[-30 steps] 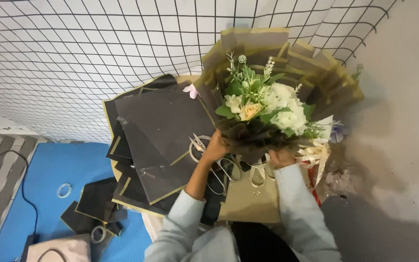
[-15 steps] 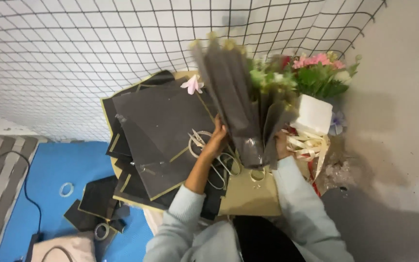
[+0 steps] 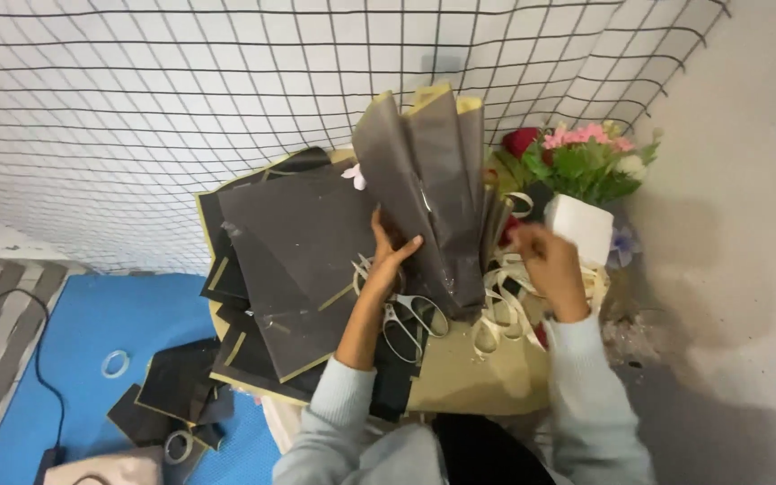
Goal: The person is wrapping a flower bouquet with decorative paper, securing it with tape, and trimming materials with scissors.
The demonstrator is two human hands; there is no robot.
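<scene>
Since the shot 0.5 s back, wrapped bouquet (image 3: 428,193) sits a bit more upright and the right hand (image 3: 548,265) has come off its side, now lifted over the cream ribbon (image 3: 500,305).

Nearest: scissors (image 3: 410,314) lie on the tan worktop (image 3: 473,373), just below the left hand (image 3: 390,256). Left hand's fingers are curled onto the lower edge of the bouquet's dark grey wrap, gripping it. Right hand is loosely curled w/ ribbon loops at its fingertips; can't tell if it pinches a strand.

Bouquet's long axis runs near vertical in view, open flared end pointing up toward the wire grid (image 3: 226,99), narrow stem end down by the hands. Handling, probably: light, wrap paper stiff-ish but creases easily, blooms fragile, so hold at the narrow waist, not the flare.

Left: stacked dark wrapping sheets (image 3: 294,260). Farther right: pink flower arrangement (image 3: 586,162).
</scene>
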